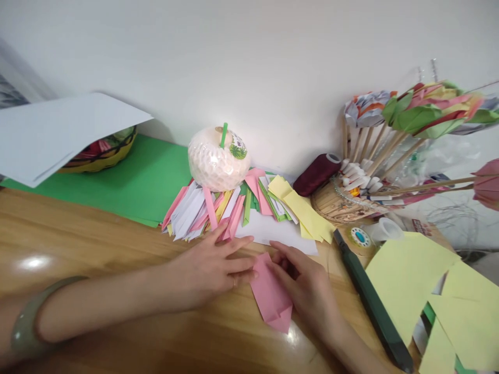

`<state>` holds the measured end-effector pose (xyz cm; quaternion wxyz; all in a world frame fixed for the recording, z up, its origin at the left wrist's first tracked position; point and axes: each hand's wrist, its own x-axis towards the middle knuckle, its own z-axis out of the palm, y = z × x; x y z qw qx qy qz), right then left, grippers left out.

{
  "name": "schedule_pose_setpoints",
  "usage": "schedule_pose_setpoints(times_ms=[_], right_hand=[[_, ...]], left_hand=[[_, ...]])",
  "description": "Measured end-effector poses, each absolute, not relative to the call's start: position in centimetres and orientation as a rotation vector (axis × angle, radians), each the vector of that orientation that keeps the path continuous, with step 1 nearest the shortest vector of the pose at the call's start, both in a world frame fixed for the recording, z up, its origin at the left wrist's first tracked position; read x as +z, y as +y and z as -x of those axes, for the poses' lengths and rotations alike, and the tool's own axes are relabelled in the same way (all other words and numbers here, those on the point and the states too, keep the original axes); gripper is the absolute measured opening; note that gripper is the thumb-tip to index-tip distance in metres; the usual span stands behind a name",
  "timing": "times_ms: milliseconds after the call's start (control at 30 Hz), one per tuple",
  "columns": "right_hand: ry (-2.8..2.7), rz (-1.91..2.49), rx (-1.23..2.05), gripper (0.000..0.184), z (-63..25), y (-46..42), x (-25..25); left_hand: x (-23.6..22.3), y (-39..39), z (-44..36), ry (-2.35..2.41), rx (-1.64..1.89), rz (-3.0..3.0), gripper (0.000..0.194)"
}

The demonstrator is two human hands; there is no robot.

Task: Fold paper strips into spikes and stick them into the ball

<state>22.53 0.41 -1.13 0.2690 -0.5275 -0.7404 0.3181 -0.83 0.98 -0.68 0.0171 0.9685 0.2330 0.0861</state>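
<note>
My right hand [306, 283] has thumb and fingers closed on the top right edge of a pink piece of folded paper [273, 296]. A small fold shows at the paper's lower end. My left hand [214, 262] is open, with fingers spread. Its index finger reaches toward a pile of folded paper strips [191, 213] in pink, white and yellow, and its lower fingers lie by the pink paper's left edge. Whether those fingers press on it I cannot tell. Behind the strips stands a net-wrapped coconut [218, 161] with a green straw.
Yellow folded strips [298, 205] lie right of the coconut. A dark green cutter-like tool [372, 301] lies beside yellow paper sheets [409, 275]. Paper flowers on sticks [424, 111] and a maroon thread spool [317, 174] are behind. White sheets [58, 130] cover a basket [105, 158] at left.
</note>
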Motion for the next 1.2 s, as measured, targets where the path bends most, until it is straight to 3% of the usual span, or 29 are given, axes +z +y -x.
schedule_pose_setpoints(times_ms=[233, 433, 567, 1200], right_hand=[[-2.077, 1.388, 0.791, 0.017, -22.4, 0.2, -0.7], [-2.368, 1.095, 0.309, 0.018, -22.6, -0.1, -0.2], [-2.497, 1.013, 0.158, 0.020, -22.6, -0.2, 0.2], [-2.627, 0.879, 0.139, 0.033, -22.7, 0.2, 0.8]], left_hand=[[-0.7, 0.7, 0.8, 0.751, 0.303, -3.037, 0.039], [-0.5, 0.5, 0.6, 0.730, 0.300, -3.097, 0.040], [0.0, 0.6, 0.6, 0.747, 0.288, -3.082, 0.040], [-0.3, 0.7, 0.5, 0.712, 0.221, -3.085, 0.041]])
